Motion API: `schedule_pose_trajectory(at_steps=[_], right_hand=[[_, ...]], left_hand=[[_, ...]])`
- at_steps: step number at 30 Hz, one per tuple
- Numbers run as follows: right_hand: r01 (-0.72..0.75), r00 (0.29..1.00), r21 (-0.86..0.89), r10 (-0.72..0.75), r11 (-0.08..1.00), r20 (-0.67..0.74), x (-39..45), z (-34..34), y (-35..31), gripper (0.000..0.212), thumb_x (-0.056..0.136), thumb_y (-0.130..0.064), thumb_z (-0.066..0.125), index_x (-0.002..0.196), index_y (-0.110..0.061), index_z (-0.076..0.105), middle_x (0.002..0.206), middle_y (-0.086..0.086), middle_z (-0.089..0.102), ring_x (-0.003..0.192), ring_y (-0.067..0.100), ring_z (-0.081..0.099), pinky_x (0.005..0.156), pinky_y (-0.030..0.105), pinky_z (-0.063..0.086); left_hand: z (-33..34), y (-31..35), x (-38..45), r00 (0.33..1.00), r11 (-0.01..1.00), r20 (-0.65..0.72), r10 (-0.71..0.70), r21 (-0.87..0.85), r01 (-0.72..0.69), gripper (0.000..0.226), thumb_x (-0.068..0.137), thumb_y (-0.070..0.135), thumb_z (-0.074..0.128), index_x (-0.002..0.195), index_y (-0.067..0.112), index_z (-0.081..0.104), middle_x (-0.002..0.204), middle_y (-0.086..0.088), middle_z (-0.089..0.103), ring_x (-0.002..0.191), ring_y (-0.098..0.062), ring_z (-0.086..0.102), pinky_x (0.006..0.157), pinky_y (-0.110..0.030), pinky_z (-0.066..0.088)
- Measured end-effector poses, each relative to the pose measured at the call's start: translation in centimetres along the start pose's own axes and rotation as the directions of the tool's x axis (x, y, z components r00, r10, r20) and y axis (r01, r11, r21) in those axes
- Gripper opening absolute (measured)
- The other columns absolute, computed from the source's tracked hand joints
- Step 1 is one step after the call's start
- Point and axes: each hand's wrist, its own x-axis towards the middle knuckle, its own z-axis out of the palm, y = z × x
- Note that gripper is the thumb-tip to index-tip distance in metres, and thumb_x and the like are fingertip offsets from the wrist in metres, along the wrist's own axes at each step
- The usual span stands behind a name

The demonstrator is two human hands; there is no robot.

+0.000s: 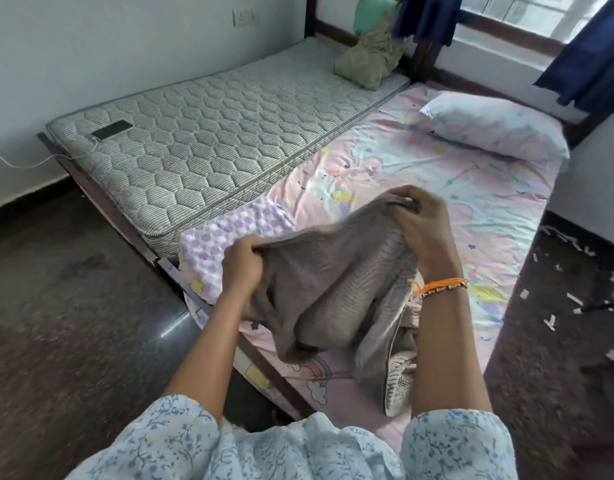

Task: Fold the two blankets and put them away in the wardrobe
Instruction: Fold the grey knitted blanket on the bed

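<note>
Both hands, left [241,263] and right [418,225], each grip closed on the grey blanket [328,289] above the near bed [454,188].

I hold up the grey blanket [333,289] by its top edge; it is ribbed, loose and crumpled, and its lower part hangs down onto the bed and bunches there at my right. The purple blanket [225,237], fluffy with white and lilac dots, lies already folded on the bed, just behind the grey one, at my left.
</note>
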Motion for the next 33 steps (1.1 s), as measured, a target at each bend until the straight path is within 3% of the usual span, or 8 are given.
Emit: schedule_pose_trajectory(at_steps=[4, 7, 11, 15, 18, 22, 26, 33], right_hand=[[-0.062, 0.892, -0.143, 0.12, 0.988, 0.436, -0.5, 1.7, -0.7, 0.048, 0.068, 0.004, 0.058, 0.109, -0.02, 0.063, 0.077, 0.01, 0.07, 0.063, 0.008, 0.056, 0.057, 0.021, 0.041], [0.13, 0.9, -0.295, 0.012, 0.946, 0.435, -0.1, 3.7, -1.0, 0.022, 0.063, -0.01, 0.062, 0.085, -0.009, 0.064, 0.065, 0.004, 0.058, 0.062, 0.012, 0.049, 0.054, 0.026, 0.037], [0.11, 0.978, -0.223, -0.065, 0.969, 0.2, 1.2, 2.3, -0.7, 0.01, 0.071, -0.006, 0.063, 0.071, -0.01, 0.054, 0.064, 0.0, 0.049, 0.071, 0.015, 0.045, 0.06, 0.027, 0.033], [0.067, 0.975, -0.043, -0.056, 0.997, 0.216, 1.6, 0.7, -0.9, 0.018, 0.075, -0.009, 0.067, 0.069, -0.022, 0.056, 0.066, -0.007, 0.053, 0.069, 0.008, 0.048, 0.066, 0.031, 0.038], [0.086, 0.977, -0.105, -0.064, 0.991, 0.201, 1.9, 1.1, -0.8, 0.019, 0.077, -0.008, 0.066, 0.073, -0.025, 0.057, 0.067, -0.007, 0.053, 0.07, 0.009, 0.048, 0.065, 0.031, 0.038], [0.046, 0.984, -0.247, -0.002, 0.968, 0.177, 1.8, 1.9, -1.1, 0.024, 0.076, -0.008, 0.065, 0.093, -0.021, 0.053, 0.084, 0.008, 0.065, 0.075, 0.019, 0.057, 0.064, 0.032, 0.044], [0.137, 0.886, -0.158, -0.05, 0.978, 0.462, 0.8, 3.2, -2.5, 0.028, 0.074, 0.004, 0.062, 0.085, -0.018, 0.048, 0.066, 0.007, 0.062, 0.046, -0.001, 0.049, 0.046, 0.017, 0.036], [0.152, 0.88, -0.276, -0.003, 0.949, 0.474, 0.2, 1.5, -1.4, 0.021, 0.07, -0.005, 0.065, 0.086, -0.016, 0.056, 0.07, -0.008, 0.053, 0.062, 0.015, 0.044, 0.059, 0.026, 0.038]], left_hand=[[-1.3, 5.9, 0.1, 0.943, 0.937, 0.066, 0.327, -0.154, -0.314, 0.022, 0.077, -0.007, 0.047, 0.088, 0.003, 0.063, 0.08, -0.013, 0.063, 0.074, -0.022, 0.054, 0.06, -0.029, 0.038], [-1.4, 9.2, -0.9, 0.854, 0.851, 0.094, 0.512, -0.189, -0.489, 0.022, 0.074, -0.001, 0.059, 0.091, 0.01, 0.067, 0.078, -0.005, 0.066, 0.069, -0.014, 0.056, 0.062, -0.021, 0.041], [-2.1, 7.7, 0.2, 0.923, 0.926, 0.171, 0.346, -0.221, -0.306, 0.009, 0.079, 0.013, 0.062, 0.087, 0.011, 0.066, 0.076, -0.004, 0.061, 0.062, -0.012, 0.051, 0.057, -0.021, 0.04], [-2.3, 5.1, 1.0, 0.979, 0.952, 0.148, 0.138, -0.291, -0.09, 0.018, 0.072, 0.021, 0.045, 0.073, 0.008, 0.057, 0.07, -0.008, 0.053, 0.068, -0.017, 0.046, 0.061, -0.029, 0.036], [-2.2, 5.5, 1.0, 0.995, 0.901, 0.096, 0.042, -0.433, 0.003, 0.023, 0.085, 0.006, 0.039, 0.068, 0.018, 0.048, 0.062, -0.003, 0.046, 0.056, -0.018, 0.041, 0.044, -0.024, 0.033], [-3.0, 7.6, 0.3, 0.973, 0.833, 0.177, 0.145, -0.553, -0.024, 0.023, 0.089, 0.012, 0.057, 0.108, 0.022, 0.049, 0.085, -0.003, 0.062, 0.067, -0.012, 0.057, 0.056, -0.026, 0.047], [-2.7, 9.2, -0.7, 0.771, 0.842, 0.493, 0.403, -0.53, -0.102, 0.061, 0.075, -0.003, 0.071, 0.127, 0.018, 0.046, 0.099, 0.008, 0.065, 0.083, 0.007, 0.063, 0.075, -0.011, 0.05], [-2.8, 9.6, -0.4, 0.932, 0.955, 0.251, 0.263, -0.205, -0.214, 0.012, 0.078, 0.015, 0.069, 0.09, 0.017, 0.068, 0.078, -0.006, 0.064, 0.077, -0.022, 0.058, 0.066, -0.028, 0.04]])
